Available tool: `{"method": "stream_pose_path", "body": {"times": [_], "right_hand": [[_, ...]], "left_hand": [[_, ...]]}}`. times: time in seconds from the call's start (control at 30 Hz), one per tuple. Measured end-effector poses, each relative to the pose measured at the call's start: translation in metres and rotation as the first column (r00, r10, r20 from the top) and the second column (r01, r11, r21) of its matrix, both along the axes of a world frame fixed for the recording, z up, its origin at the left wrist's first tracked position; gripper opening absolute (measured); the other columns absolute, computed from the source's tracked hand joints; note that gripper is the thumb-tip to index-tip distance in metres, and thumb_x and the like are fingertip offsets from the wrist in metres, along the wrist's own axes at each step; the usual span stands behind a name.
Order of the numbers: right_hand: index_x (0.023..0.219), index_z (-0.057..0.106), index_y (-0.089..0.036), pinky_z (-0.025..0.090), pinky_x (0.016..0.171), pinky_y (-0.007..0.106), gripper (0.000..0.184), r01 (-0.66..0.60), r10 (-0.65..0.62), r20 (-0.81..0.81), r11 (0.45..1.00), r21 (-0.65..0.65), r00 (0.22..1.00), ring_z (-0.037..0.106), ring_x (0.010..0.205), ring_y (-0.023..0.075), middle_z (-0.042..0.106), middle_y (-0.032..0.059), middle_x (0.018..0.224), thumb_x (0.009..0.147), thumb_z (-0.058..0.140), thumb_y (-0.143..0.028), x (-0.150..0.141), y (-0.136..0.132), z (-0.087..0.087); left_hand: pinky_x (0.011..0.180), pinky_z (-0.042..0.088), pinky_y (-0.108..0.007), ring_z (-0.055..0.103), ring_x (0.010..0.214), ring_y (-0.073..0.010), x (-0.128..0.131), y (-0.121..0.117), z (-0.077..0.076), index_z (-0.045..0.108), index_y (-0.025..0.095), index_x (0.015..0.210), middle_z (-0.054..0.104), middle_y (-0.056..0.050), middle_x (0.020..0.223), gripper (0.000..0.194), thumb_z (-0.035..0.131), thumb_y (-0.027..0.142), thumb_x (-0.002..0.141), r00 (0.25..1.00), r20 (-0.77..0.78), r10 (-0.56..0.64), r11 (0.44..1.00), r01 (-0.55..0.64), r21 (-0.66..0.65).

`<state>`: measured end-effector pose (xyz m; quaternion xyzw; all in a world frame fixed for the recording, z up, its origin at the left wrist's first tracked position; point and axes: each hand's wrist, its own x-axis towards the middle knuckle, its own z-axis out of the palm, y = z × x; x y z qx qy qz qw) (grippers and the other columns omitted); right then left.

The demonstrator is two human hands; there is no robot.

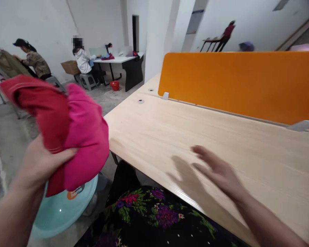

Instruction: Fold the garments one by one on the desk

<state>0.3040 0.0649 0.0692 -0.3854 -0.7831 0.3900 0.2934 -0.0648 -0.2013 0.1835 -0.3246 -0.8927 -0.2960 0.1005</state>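
My left hand grips a red cloth and a bright pink cloth bunched together, with the thumb pressed across the front. Both cloths are held up at the left, above a light teal basin that carries a round label. What kind of garment or fabric they are, I cannot tell. Over the pale wooden table hovers my right hand, slightly blurred, fingers stretched out and holding nothing. Its shadow falls on the tabletop just left of it.
An orange divider panel on metal clamps runs along the table's far side. Beyond it, a person in white sits at a white desk near a red bucket. Another person sits at far left by a clothes rack.
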Motion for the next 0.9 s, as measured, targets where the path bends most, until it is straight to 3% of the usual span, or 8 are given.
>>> {"method": "stream_pose_path", "body": {"times": [0.13, 0.2, 0.3, 0.37, 0.5, 0.63, 0.77, 0.9], "right_hand": [[0.137, 0.047, -0.030, 0.046, 0.099, 0.051, 0.091, -0.456, 0.207, -0.521, 0.790, -0.411, 0.828, 0.049, 0.126, 0.0321, 0.048, 0.0126, 0.142, 0.055, 0.087, -0.033, -0.067, -0.035, 0.010], [0.130, 0.053, -0.027, 0.048, 0.097, 0.046, 0.082, -0.487, 0.015, -0.712, 0.739, -0.465, 0.702, 0.053, 0.121, 0.0292, 0.056, 0.0101, 0.134, 0.055, 0.087, -0.031, -0.077, -0.044, 0.010], [0.109, 0.063, -0.019, 0.051, 0.092, 0.038, 0.052, -0.328, -0.425, -0.755, 0.714, -0.619, 0.499, 0.063, 0.103, 0.0248, 0.070, 0.0078, 0.107, 0.064, 0.080, -0.037, -0.063, -0.032, -0.006], [0.103, 0.064, -0.017, 0.052, 0.087, 0.036, 0.045, -0.206, -0.608, -0.694, 0.677, -0.707, 0.386, 0.066, 0.093, 0.0233, 0.072, 0.0057, 0.095, 0.063, 0.078, -0.033, -0.041, -0.011, -0.020], [0.089, 0.066, -0.017, 0.052, 0.081, 0.032, 0.040, 0.016, -0.639, -0.698, 0.741, -0.671, 0.322, 0.065, 0.085, 0.0215, 0.073, 0.0024, 0.088, 0.050, 0.076, -0.018, 0.007, 0.037, -0.021], [0.075, 0.067, -0.017, 0.050, 0.075, 0.030, 0.027, 0.150, -0.551, -0.707, 0.823, -0.548, 0.443, 0.062, 0.072, 0.0186, 0.071, 0.0000, 0.072, 0.049, 0.073, -0.020, 0.058, 0.075, 0.025], [0.066, 0.067, -0.017, 0.051, 0.076, 0.030, 0.019, 0.366, -0.502, -0.722, 0.860, -0.356, 0.477, 0.061, 0.068, 0.0162, 0.067, -0.0008, 0.067, 0.052, 0.073, -0.026, 0.133, 0.107, 0.083], [0.081, 0.066, -0.015, 0.052, 0.080, 0.035, 0.025, 0.766, -0.658, -0.629, 0.626, -0.150, 0.414, 0.063, 0.081, 0.0204, 0.068, 0.0057, 0.085, 0.062, 0.068, -0.031, 0.234, 0.137, 0.120]], "left_hand": [[0.082, 0.056, -0.045, 0.066, 0.095, -0.0303, 0.095, 0.107, 0.004, 0.046, 0.025, 0.124, 0.067, -0.005, 0.104, 0.065, 0.065, 0.035, 0.064, 0.901, -0.094, -0.423, 0.906, 0.423, -0.016], [0.090, 0.053, -0.043, 0.063, 0.107, -0.0292, 0.143, 0.147, -0.022, 0.038, 0.023, 0.134, 0.063, -0.011, 0.119, 0.069, 0.062, 0.028, 0.069, 0.714, -0.084, -0.695, 0.717, 0.697, -0.008], [0.100, 0.049, -0.043, 0.055, 0.122, -0.0282, 0.190, 0.184, -0.070, 0.038, 0.023, 0.135, 0.057, -0.013, 0.131, 0.065, 0.060, 0.025, 0.074, 0.287, 0.022, -0.958, 0.287, 0.958, 0.000], [0.099, 0.050, -0.040, 0.057, 0.119, -0.0251, 0.195, 0.203, -0.095, 0.043, 0.027, 0.132, 0.059, -0.009, 0.131, 0.056, 0.059, 0.034, 0.080, 0.152, 0.105, -0.983, 0.159, 0.985, 0.061], [0.095, 0.051, -0.039, 0.064, 0.105, -0.0231, 0.163, 0.250, -0.125, 0.052, 0.022, 0.119, 0.065, -0.008, 0.117, 0.043, 0.051, 0.045, 0.083, 0.484, 0.096, -0.870, 0.485, 0.801, 0.351], [0.073, 0.055, -0.037, 0.067, 0.090, -0.0248, 0.125, 0.282, -0.149, 0.054, 0.019, 0.115, 0.067, -0.009, 0.109, 0.046, 0.045, 0.047, 0.080, 0.755, 0.087, -0.650, 0.757, 0.634, 0.161], [0.083, 0.053, -0.041, 0.064, 0.099, -0.0281, 0.098, 0.298, -0.177, 0.059, 0.019, 0.100, 0.067, -0.011, 0.109, 0.040, 0.042, 0.048, 0.077, 0.707, 0.018, -0.707, 0.706, 0.706, -0.054], [0.092, 0.050, -0.043, 0.063, 0.102, -0.0286, 0.086, 0.306, -0.195, 0.059, 0.019, 0.093, 0.067, -0.013, 0.108, 0.037, 0.037, 0.047, 0.082, 0.576, -0.190, -0.795, 0.597, 0.798, -0.083]]}}
